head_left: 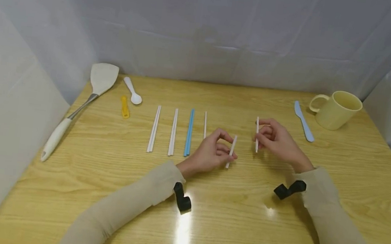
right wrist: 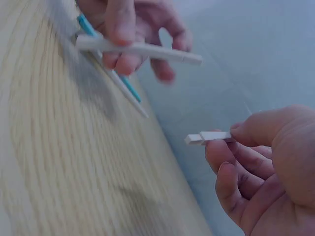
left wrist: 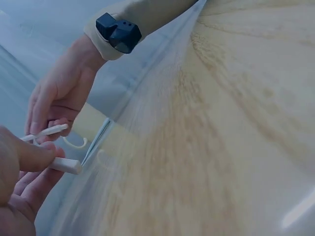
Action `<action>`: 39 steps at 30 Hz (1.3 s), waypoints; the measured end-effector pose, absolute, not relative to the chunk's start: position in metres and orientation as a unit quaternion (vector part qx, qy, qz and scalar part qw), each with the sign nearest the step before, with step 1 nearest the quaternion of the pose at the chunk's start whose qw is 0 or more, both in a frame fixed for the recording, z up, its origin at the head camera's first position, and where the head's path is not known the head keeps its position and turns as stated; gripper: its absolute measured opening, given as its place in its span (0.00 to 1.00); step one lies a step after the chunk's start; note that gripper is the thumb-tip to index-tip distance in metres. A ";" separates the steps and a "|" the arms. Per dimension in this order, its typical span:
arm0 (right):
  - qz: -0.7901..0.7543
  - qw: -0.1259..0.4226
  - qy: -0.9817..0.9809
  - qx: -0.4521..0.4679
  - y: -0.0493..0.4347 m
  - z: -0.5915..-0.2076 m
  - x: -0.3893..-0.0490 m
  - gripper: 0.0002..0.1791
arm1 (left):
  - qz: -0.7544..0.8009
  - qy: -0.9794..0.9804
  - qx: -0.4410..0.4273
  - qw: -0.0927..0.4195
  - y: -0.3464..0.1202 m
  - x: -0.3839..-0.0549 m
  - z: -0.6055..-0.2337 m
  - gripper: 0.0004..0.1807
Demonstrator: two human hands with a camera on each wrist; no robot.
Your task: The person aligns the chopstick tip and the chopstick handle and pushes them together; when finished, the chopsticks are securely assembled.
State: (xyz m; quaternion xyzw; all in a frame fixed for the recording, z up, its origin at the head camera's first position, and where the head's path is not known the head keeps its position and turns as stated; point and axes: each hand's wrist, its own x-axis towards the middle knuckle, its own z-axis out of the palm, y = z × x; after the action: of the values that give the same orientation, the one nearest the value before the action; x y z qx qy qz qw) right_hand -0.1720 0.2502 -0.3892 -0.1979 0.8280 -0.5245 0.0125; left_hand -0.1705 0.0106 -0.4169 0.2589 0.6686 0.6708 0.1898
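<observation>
My left hand (head_left: 211, 153) pinches a short white chopstick piece (head_left: 232, 150) between thumb and fingers, above the table. Across from it, my right hand (head_left: 277, 141) pinches another short white chopstick piece (head_left: 257, 135); its end (right wrist: 195, 139) is stepped and narrower in the right wrist view. The two pieces are apart. Left of my hands lie two white chopstick pairs, one pair (head_left: 153, 128) beside the other (head_left: 173, 131), then a blue chopstick pair (head_left: 189, 132). A single white chopstick (head_left: 205, 123) lies behind my left hand, which partly hides it.
At the left are a white spatula (head_left: 102, 79) with a long handle, a small white spoon (head_left: 133, 91) and a short yellow tool (head_left: 125, 107). A light blue knife (head_left: 304, 121) and a yellow mug (head_left: 338, 111) stand at the back right. Pale curtains enclose the wooden table (head_left: 234, 223).
</observation>
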 end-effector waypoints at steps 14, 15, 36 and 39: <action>-0.546 -0.062 0.798 -0.249 0.232 -0.379 -0.165 0.05 | 0.646 0.684 0.286 0.182 0.012 -0.170 -0.422 0.16; -0.548 -0.061 0.796 -0.249 0.231 -0.378 -0.165 0.04 | 0.646 0.683 0.287 0.186 0.012 -0.169 -0.422 0.16; -0.591 -0.049 0.755 -0.280 0.226 -0.373 -0.158 0.04 | 0.619 0.690 0.324 0.189 0.014 -0.161 -0.420 0.13; -0.588 -0.037 0.755 -0.289 0.226 -0.373 -0.158 0.04 | 0.612 0.694 0.331 0.183 0.013 -0.161 -0.420 0.13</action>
State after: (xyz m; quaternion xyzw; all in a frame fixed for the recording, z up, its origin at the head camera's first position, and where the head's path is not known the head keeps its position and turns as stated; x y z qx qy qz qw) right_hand -0.1577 0.2257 -0.3730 -0.2886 0.7549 -0.5878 -0.0374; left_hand -0.1610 0.0131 -0.4197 0.3311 0.6944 0.6122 0.1826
